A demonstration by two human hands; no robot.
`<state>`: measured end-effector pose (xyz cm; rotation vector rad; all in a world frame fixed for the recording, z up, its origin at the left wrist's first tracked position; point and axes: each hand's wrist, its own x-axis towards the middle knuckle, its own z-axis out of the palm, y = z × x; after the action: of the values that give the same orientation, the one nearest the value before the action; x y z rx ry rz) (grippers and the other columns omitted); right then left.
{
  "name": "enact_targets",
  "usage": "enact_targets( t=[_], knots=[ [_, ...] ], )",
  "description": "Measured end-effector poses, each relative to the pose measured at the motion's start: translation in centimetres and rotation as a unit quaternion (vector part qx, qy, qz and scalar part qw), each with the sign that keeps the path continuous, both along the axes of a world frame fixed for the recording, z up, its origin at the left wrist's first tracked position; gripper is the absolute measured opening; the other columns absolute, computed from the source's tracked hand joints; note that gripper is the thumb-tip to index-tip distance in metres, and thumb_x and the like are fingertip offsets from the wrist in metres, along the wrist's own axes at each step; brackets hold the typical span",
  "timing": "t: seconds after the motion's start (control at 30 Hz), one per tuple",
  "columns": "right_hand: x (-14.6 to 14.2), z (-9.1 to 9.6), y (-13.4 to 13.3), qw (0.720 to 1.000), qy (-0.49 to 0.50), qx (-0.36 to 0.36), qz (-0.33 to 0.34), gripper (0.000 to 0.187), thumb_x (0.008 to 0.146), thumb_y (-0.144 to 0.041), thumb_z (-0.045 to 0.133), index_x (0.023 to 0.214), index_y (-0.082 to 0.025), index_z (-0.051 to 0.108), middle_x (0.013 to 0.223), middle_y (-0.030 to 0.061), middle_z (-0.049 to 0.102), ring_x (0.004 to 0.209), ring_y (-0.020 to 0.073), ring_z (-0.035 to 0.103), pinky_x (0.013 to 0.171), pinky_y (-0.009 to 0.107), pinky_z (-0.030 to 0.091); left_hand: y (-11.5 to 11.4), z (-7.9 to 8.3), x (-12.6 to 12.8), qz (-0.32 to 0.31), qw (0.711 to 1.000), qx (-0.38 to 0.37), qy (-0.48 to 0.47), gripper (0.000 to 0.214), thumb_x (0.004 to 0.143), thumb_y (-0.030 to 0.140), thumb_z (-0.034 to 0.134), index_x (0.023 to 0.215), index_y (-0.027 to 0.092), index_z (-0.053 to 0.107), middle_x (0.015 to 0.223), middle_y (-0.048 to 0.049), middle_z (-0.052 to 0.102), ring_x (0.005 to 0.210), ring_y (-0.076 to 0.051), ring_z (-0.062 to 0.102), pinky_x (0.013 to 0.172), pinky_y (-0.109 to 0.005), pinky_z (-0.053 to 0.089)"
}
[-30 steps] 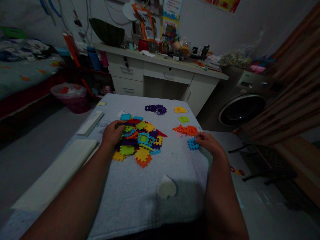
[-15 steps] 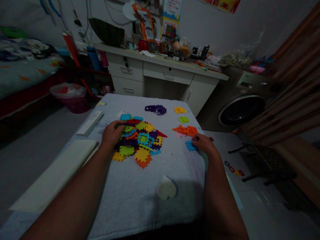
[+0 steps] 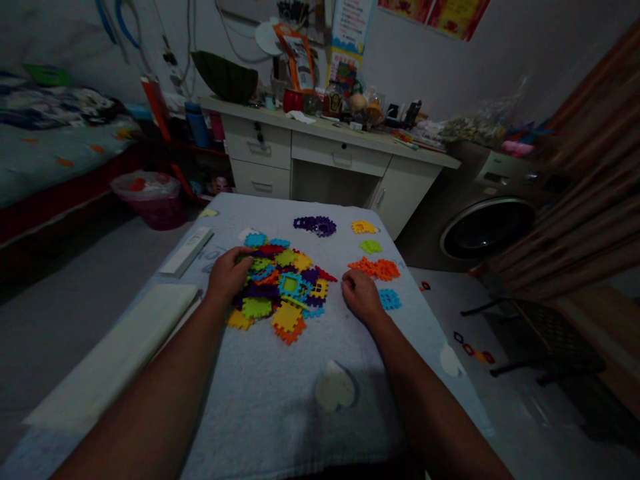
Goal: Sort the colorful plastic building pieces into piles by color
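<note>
Tile heap (image 3: 289, 283) on counter (image 3: 260, 393), 10 o'clock of its middle; red tile (image 3: 326, 274) on heap's edge points about 4 o'clock. Purple tiles (image 3: 323, 227) at heap's 1 o'clock, long axis 9 to 3; orange tiles (image 3: 380, 269) likewise. My left hand (image 3: 229, 273) at heap's 10 o'clock edge, can't tell if fingers pinch. My right hand (image 3: 361, 293), heap's 3 o'clock, aims toward 10, fingers curled in, contents hidden.

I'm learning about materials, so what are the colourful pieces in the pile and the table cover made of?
The colourful pieces look like plastic, probably matte: evenly coloured, with crisp notched edges. The table cover seems to be dull, soft fabric, with faint creases and no shine; I can't tell which fibre.
</note>
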<state>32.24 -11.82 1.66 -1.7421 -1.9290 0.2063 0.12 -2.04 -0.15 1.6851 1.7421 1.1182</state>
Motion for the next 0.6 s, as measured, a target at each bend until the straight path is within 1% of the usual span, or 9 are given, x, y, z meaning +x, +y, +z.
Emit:
enact_targets(
  t=[0.1, 0.2, 0.33, 0.43, 0.6],
  knots=[
    [-0.63, -0.67, 0.08, 0.999, -0.047, -0.022, -0.014, 0.015, 0.088, -0.017, 0.049, 0.090, -0.018, 0.063, 0.090, 0.0078, 0.063, 0.085, 0.0200, 0.057, 0.077, 0.030, 0.040, 0.02, -0.13, -0.02, -0.002, 1.000, 0.002, -0.006, 0.040, 0.076, 0.041, 0.053, 0.107, 0.022, 0.071, 0.108, -0.0064, 0.073, 0.101, -0.026, 0.065, 0.090, -0.036, 0.049],
    [-0.57, -0.76, 0.11, 0.997, -0.077, -0.029, -0.014, 0.016, 0.091, -0.018, 0.047, 0.091, -0.019, 0.064, 0.094, 0.0088, 0.065, 0.089, 0.0209, 0.058, 0.078, 0.030, 0.040, -0.04, -0.05, 0.00, -0.006, 1.000, 0.003, -0.012, 0.040, 0.076, 0.041, 0.053, 0.106, 0.023, 0.070, 0.107, -0.0056, 0.073, 0.098, -0.026, 0.065, 0.088, -0.035, 0.049],
    [-0.50, -0.57, 0.21, 0.995, -0.096, -0.023, -0.008, 0.015, 0.091, -0.018, 0.048, 0.090, -0.021, 0.063, 0.093, 0.0074, 0.065, 0.087, 0.0197, 0.057, 0.077, 0.029, 0.040, -0.31, 0.48, 0.12, -0.002, 1.000, -0.005, -0.003, 0.040, 0.075, 0.040, 0.053, 0.106, 0.022, 0.071, 0.101, -0.0057, 0.073, 0.094, -0.026, 0.065, 0.085, -0.035, 0.049],
    [-0.54, -0.45, 0.31, 0.994, -0.106, -0.024, -0.004, 0.015, 0.091, -0.018, 0.048, 0.090, -0.020, 0.062, 0.092, 0.0073, 0.064, 0.086, 0.0196, 0.057, 0.075, 0.029, 0.040, -0.50, 0.78, 0.19, 0.002, 1.000, -0.002, 0.000, 0.040, 0.075, 0.040, 0.053, 0.106, 0.022, 0.071, 0.102, -0.0055, 0.073, 0.094, -0.026, 0.065, 0.086, -0.035, 0.049],
    [-0.51, -0.51, 0.45, 0.993, -0.115, -0.022, 0.000, 0.015, 0.090, -0.018, 0.048, 0.090, -0.020, 0.063, 0.091, 0.0077, 0.064, 0.087, 0.0203, 0.057, 0.076, 0.029, 0.040, -0.44, 0.57, 0.13, -0.001, 1.000, 0.002, -0.006, 0.040, 0.075, 0.041, 0.052, 0.105, 0.021, 0.071, 0.103, -0.0053, 0.073, 0.094, -0.025, 0.065, 0.087, -0.034, 0.049]
  ],
)
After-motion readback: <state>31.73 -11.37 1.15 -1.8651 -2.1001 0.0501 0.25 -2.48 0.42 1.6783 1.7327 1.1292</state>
